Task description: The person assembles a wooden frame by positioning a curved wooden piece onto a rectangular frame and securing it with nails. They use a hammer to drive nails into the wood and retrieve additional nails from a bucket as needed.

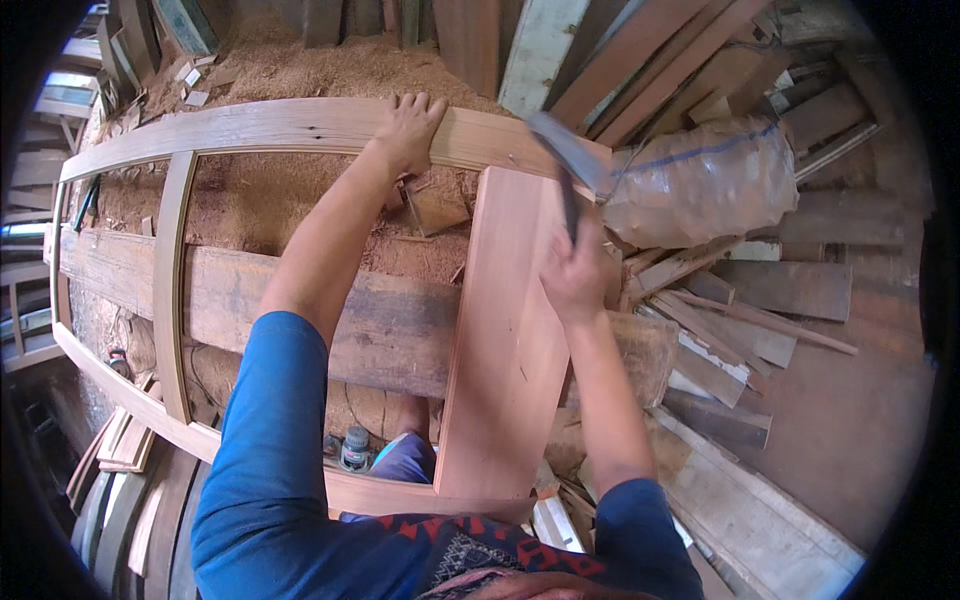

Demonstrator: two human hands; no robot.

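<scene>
A large pale-wood frame [256,126], like a door frame with a crossbar [174,260] and a wide board [505,330] at its right end, lies before me. My left hand [408,132] grips the far long side of it, fingers over the outer edge. In my right hand [578,268] is a hammer [571,205], its handle wrapped by my fingers. The hammer's head, smeared by motion, is over the far right corner, where the long side meets the wide board. I cannot tell whether it touches the wood.
Under the frame runs a thick wooden beam [330,320]. Sawdust [300,72] covers the ground beyond. A plastic-wrapped bundle [700,180] and scrap boards [730,350] lie to the right. A power tool [355,450] sits beside my leg; planks [140,500] are stacked near left.
</scene>
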